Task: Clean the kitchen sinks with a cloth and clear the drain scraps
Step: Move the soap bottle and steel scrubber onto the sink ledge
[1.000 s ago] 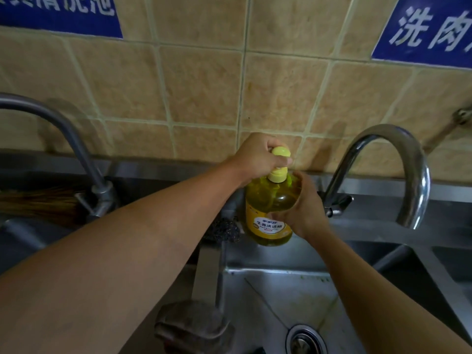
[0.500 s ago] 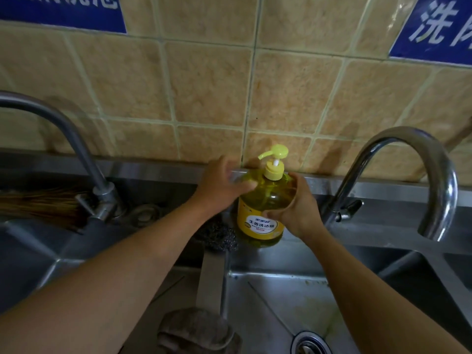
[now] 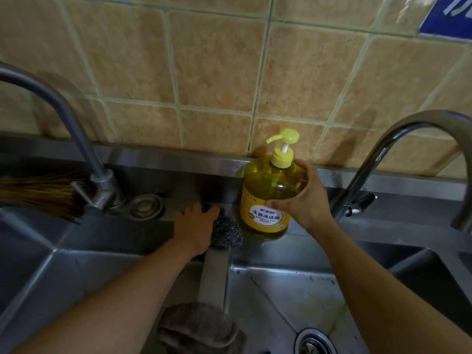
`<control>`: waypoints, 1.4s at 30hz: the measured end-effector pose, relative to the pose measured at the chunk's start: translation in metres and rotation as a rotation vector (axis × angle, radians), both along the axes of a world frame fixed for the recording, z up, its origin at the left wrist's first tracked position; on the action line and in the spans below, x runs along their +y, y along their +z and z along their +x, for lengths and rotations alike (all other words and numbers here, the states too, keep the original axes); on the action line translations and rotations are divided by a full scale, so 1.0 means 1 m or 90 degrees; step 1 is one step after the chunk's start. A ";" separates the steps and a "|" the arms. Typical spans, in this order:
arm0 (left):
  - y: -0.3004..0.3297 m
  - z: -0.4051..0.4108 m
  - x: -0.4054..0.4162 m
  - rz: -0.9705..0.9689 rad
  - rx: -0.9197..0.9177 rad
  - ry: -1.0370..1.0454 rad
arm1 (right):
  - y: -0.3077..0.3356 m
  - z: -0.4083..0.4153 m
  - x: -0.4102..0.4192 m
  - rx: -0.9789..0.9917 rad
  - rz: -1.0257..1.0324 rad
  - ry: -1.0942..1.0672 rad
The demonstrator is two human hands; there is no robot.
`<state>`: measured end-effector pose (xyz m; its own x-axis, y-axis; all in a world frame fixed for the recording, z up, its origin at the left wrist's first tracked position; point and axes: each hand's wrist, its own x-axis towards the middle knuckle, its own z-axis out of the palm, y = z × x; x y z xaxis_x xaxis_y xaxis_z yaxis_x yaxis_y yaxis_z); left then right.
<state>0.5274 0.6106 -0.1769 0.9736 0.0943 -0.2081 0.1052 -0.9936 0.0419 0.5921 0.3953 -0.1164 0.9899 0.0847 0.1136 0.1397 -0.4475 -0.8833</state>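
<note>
A yellow dish-soap pump bottle (image 3: 265, 200) stands upright on the steel ledge behind the sinks. My right hand (image 3: 307, 198) grips its right shoulder, thumb across the label. My left hand (image 3: 195, 226) lies palm down on the ledge, its fingers fairly straight, touching the left side of a grey steel-wool scrubber (image 3: 227, 232). A brownish-grey cloth (image 3: 199, 328) is draped over the divider between the basins. The right basin (image 3: 288, 297) shows greenish grime, and its drain strainer (image 3: 315, 342) sits at the bottom edge.
A curved faucet (image 3: 383, 149) rises right of the bottle, and another faucet (image 3: 63, 108) stands at the left. A straw brush (image 3: 38, 192) lies behind the left faucet. A round metal cap (image 3: 145, 206) sits on the ledge. Tiled wall backs the sinks.
My left hand left the pump head, dropped past the bottle and now lies by the steel-wool scrubber. The pump head has risen. My right hand still holds the bottle.
</note>
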 end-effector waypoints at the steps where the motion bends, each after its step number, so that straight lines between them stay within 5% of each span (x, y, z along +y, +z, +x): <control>1: -0.002 0.000 0.000 -0.002 0.017 -0.006 | 0.000 -0.001 0.002 -0.005 0.007 -0.004; 28: -0.021 0.015 0.038 -0.056 -0.116 0.137 | -0.009 0.006 0.048 0.017 0.142 0.090; 42: -0.027 0.015 0.032 -0.018 -0.095 0.098 | -0.008 0.005 0.026 0.033 0.079 0.146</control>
